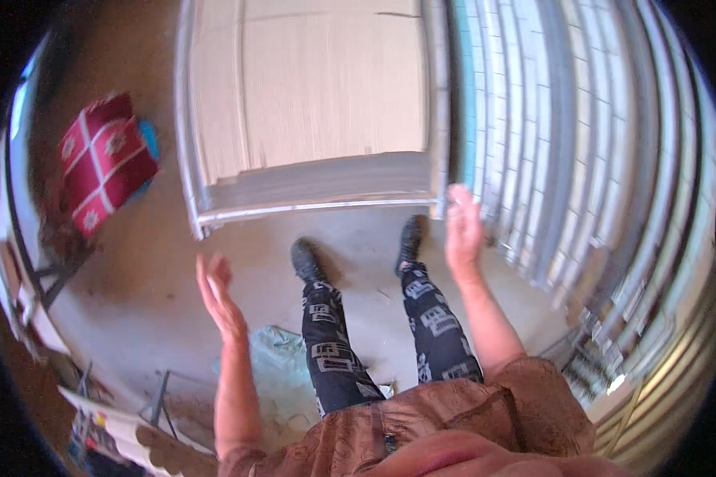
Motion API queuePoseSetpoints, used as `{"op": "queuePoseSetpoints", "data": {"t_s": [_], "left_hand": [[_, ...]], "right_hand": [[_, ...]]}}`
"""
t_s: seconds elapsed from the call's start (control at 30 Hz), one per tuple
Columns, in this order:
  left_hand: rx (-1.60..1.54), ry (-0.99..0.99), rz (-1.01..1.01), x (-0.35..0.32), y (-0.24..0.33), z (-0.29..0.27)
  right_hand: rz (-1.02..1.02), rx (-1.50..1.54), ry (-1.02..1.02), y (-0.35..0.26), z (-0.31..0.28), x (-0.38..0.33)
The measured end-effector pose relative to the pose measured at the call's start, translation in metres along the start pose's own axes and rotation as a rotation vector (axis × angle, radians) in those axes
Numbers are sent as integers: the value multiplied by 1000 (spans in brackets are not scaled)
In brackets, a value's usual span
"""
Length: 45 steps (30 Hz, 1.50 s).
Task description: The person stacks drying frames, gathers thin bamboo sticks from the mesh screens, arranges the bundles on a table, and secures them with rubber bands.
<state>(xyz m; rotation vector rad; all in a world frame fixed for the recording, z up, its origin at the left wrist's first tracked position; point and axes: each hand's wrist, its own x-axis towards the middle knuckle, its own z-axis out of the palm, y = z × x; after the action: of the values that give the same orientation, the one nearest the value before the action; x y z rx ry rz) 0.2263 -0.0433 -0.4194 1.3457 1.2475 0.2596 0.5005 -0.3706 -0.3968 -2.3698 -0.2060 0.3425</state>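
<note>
Ahead of me stands a pale metal frame (318, 207) with ribbed beige sheets (334, 87), possibly cardboard, lying within it. Just short of its near left corner, my left hand (221, 298) is raised with fingers stretched out and nothing in it. My right hand (464, 230) is held up beside the near right corner, palm inward and fingers extended, also without anything in it. Whether the right fingertips touch the frame I cannot tell, as they are slightly blurred.
Long stacked strips with white and teal edges (525, 119) rise along the right. At left, a red patterned cloth (111, 159) covers something with a blue edge (149, 143). Crumpled clear plastic (282, 354) lies on the floor near my left leg.
</note>
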Motion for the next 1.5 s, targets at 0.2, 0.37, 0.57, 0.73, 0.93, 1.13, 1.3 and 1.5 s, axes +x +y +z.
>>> {"op": "queuePoseSetpoints", "data": {"t_s": [0.2, 0.37, 0.57, 0.73, 0.93, 1.13, 1.3, 1.5], "left_hand": [[-304, -529, -137, -133, 96, 97], [-479, -985, -134, -185, 217, 181], [-483, -1135, -103, -222, 311, 255], [-313, -1112, -99, -264, 357, 294], [-326, -1018, -151, -300, 357, 320], [-165, -942, -106, -321, 357, 334], [-131, -800, -108, -335, 358, 342], [-193, -752, -141, -331, 336, 352]], "right_hand": [[316, 313, -450, -42, -48, -102], [720, 756, -609, -5, -118, -167], [1137, 654, -346, 26, -248, -187], [870, 1012, 36, 187, -400, -240], [854, 718, 580, 130, -533, -139], [529, 289, 762, 121, -647, -40], [315, -393, 646, 138, -717, 20], [406, -336, 560, 167, -766, 69]]}}
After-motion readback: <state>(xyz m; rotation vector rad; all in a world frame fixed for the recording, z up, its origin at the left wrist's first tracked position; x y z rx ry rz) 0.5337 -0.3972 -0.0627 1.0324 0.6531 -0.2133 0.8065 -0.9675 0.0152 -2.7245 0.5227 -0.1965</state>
